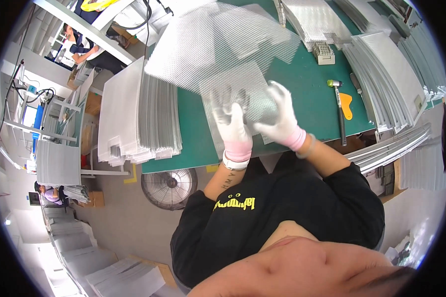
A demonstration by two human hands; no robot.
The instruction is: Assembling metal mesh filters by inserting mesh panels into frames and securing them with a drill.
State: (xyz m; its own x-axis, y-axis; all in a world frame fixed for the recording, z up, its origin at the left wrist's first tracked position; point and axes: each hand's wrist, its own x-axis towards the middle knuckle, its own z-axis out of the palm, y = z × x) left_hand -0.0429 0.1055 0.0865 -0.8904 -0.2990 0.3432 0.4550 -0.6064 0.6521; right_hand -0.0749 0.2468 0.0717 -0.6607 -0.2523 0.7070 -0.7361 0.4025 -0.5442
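My left hand (233,131), in a white glove with a pink cuff, holds a small clear textured plastic sheet (255,74) above the green table. Its thumb lies over the sheet, and its fingers show dimly through the plastic. On the sheet's right side is my right hand (283,116), gloved the same way, with its fingers spread and the thumb reaching over the lower part. Whether that thumb touches the plastic, I cannot tell. Larger clear textured sheets (183,52) lie overlapping just beyond both hands.
A tall stack of pale panels (121,114) stands at the left; more panels (381,74) are stacked at the right. A mallet (340,109), an orange scraper (346,106) and a small beige block (324,55) rest on the green table (302,99). A round fan (169,185) stands below its front edge.
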